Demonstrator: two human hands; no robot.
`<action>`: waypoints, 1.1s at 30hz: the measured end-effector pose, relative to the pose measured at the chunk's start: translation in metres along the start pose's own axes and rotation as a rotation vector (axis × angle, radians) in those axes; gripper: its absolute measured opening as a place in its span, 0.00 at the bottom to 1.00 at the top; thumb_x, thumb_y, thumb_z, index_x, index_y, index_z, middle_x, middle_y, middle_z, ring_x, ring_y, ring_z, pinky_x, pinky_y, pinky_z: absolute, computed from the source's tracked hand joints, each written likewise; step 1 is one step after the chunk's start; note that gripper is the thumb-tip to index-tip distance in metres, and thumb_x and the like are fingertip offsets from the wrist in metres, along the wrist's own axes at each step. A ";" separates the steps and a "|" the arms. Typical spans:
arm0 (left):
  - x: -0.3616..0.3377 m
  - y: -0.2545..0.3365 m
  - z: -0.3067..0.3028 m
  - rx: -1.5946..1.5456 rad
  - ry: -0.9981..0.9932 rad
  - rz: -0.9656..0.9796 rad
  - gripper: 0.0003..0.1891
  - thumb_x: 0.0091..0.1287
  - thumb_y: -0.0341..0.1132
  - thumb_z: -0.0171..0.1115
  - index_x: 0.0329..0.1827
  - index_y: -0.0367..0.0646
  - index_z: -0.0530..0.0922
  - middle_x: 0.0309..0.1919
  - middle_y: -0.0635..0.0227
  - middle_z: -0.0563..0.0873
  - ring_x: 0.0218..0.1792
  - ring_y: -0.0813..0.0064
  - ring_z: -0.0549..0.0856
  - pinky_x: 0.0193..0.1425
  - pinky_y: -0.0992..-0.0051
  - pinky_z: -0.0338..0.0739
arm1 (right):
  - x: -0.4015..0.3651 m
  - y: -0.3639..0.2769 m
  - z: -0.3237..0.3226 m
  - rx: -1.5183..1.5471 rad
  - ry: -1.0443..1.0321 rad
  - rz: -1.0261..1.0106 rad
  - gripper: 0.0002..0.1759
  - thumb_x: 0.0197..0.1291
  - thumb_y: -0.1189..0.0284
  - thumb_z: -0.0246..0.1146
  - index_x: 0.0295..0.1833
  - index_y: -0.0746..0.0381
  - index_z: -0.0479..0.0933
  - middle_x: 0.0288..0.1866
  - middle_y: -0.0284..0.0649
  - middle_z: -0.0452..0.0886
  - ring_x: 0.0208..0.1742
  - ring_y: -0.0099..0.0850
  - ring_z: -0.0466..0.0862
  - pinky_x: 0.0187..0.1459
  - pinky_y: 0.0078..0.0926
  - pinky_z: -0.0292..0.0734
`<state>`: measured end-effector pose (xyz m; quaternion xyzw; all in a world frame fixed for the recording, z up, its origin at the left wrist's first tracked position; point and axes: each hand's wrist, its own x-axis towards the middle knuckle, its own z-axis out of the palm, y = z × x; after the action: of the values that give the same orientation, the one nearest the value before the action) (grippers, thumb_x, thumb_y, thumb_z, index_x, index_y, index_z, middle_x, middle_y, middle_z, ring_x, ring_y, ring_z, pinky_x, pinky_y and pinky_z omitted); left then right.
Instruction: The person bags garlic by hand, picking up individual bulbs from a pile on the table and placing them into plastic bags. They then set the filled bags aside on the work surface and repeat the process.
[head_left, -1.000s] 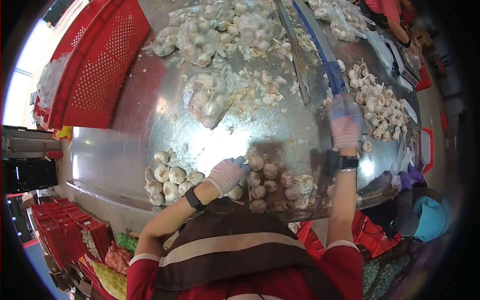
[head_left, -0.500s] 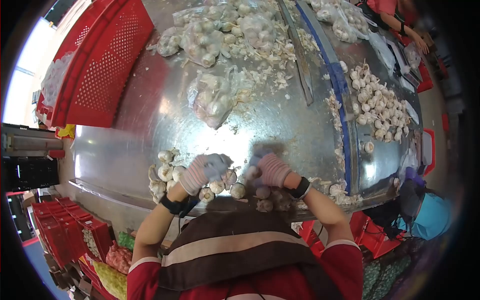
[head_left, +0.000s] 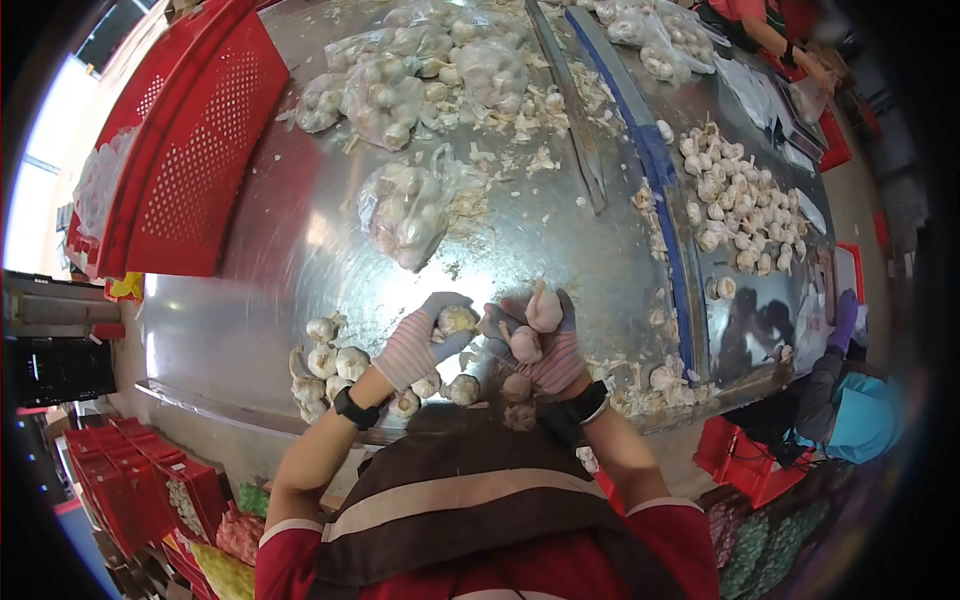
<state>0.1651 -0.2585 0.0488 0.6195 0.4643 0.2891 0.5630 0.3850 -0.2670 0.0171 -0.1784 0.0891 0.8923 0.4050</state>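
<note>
My left hand (head_left: 408, 350), in a striped grey-and-pink glove, curls its fingers around a garlic bulb (head_left: 457, 320). Close beside it, my right hand (head_left: 562, 368) is turned palm up and holds two bulbs: one garlic bulb (head_left: 543, 308) near the fingertips and a pinkish garlic bulb (head_left: 525, 344) in the palm. Below the hands, along the near table edge, lie several loose bulbs, among them a garlic bulb (head_left: 463, 389) and a darker, shaded garlic bulb (head_left: 519, 416). A small pile of white garlic (head_left: 322, 361) sits left of my left wrist.
A clear bag of garlic (head_left: 405, 215) lies ahead on the metal table (head_left: 260, 330), with more bags behind it. A red crate (head_left: 195, 150) stands at left. Beyond a blue divider (head_left: 650, 150) is a garlic heap (head_left: 745, 200). Other people (head_left: 850, 410) are at the right.
My right hand has turned palm up, exposing two bulbs. The left hand has also turned, and the bulb in its fingers now shows. The whole view has shifted slightly.
</note>
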 end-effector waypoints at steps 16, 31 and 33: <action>0.028 0.015 0.066 0.201 -0.151 0.179 0.18 0.58 0.33 0.65 0.52 0.43 0.76 0.43 0.58 0.81 0.40 0.63 0.83 0.44 0.71 0.78 | -0.037 -0.136 0.012 -0.249 -0.192 -0.685 0.43 0.56 0.35 0.50 0.61 0.63 0.62 0.59 0.49 0.68 0.58 0.44 0.70 0.60 0.54 0.67; 0.023 -0.015 0.060 0.137 -0.444 -0.023 0.18 0.52 0.29 0.61 0.48 0.41 0.74 0.44 0.55 0.79 0.42 0.61 0.81 0.48 0.70 0.77 | -0.075 -0.034 -0.016 -2.744 -0.141 -0.049 0.24 0.46 0.63 0.68 0.52 0.53 0.76 0.53 0.47 0.73 0.55 0.47 0.74 0.56 0.40 0.72; 0.032 -0.027 0.060 -0.065 -0.377 -0.021 0.18 0.52 0.28 0.65 0.47 0.40 0.74 0.41 0.58 0.79 0.41 0.67 0.80 0.48 0.73 0.75 | -0.072 -0.029 -0.028 -2.943 -0.150 -0.058 0.26 0.46 0.62 0.67 0.54 0.52 0.75 0.53 0.48 0.73 0.55 0.48 0.73 0.56 0.40 0.72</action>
<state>0.2240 -0.2575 0.0051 0.6395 0.3476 0.1771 0.6625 0.4579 -0.3063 0.0194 -0.3762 -0.9023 0.1760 -0.1160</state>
